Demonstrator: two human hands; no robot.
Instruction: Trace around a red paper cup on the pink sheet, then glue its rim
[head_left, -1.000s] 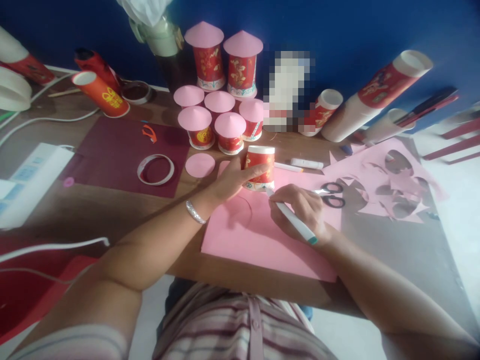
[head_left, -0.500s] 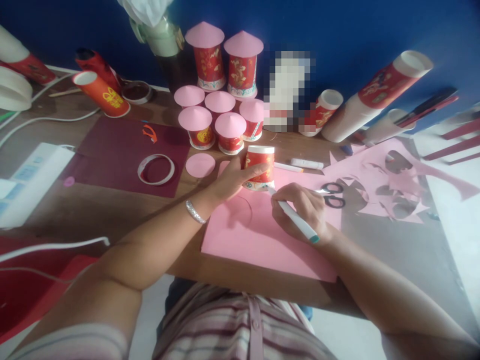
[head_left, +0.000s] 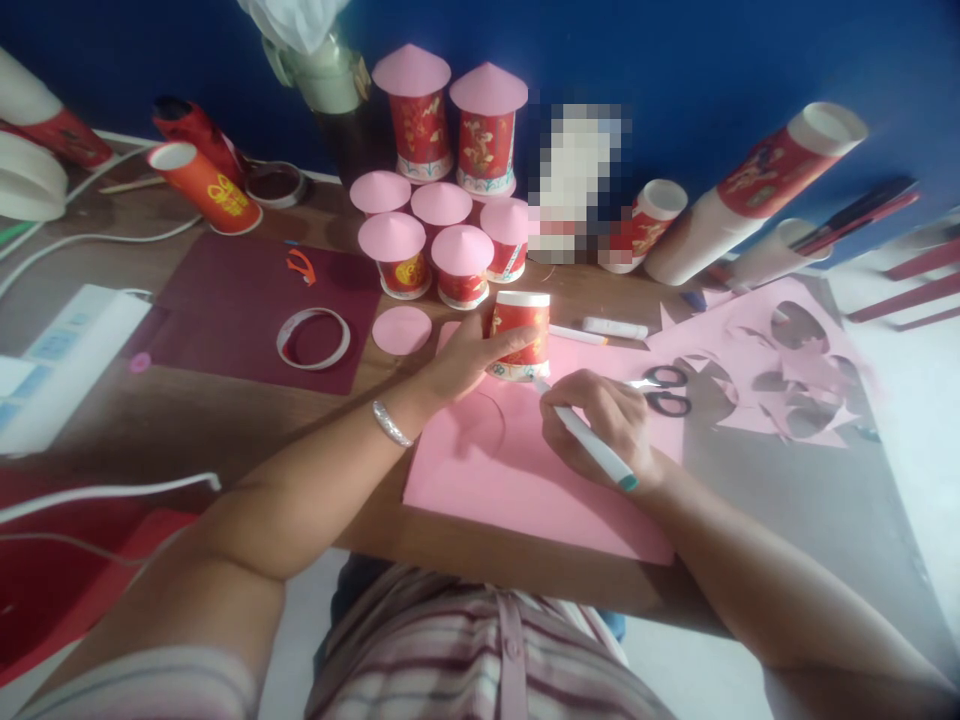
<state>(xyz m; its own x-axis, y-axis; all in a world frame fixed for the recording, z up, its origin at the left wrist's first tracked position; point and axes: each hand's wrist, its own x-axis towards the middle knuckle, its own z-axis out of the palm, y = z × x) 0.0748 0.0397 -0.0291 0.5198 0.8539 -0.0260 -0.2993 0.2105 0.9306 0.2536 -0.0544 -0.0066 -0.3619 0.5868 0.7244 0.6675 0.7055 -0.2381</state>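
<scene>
My left hand [head_left: 474,357] is closed round a short red-and-gold paper tube [head_left: 517,318] with a white band at its foot. The tube stands upright on a stack of pink paper [head_left: 487,470]. In my right hand [head_left: 600,420] is a white marker pen [head_left: 598,450] with a green end. Its tip touches or nearly touches the tube's white lower band, where small marks show. A pink paper disc [head_left: 402,330] lies left of my left hand. Black-handled scissors [head_left: 667,390] rest just right of my right hand, their blades partly hidden.
Behind the tube stand several red tubes with pink cone roofs [head_left: 463,250]. Two pens [head_left: 615,328] lie right of it. Cut pink paper scraps [head_left: 772,370] spread to the right. A white ring [head_left: 313,338] and an orange clip-like piece [head_left: 302,266] lie on a dark red sheet [head_left: 202,300].
The marker tip has shifted very slightly left along the tube's lower band, with my right hand. My left hand and the tube stay in place.
</scene>
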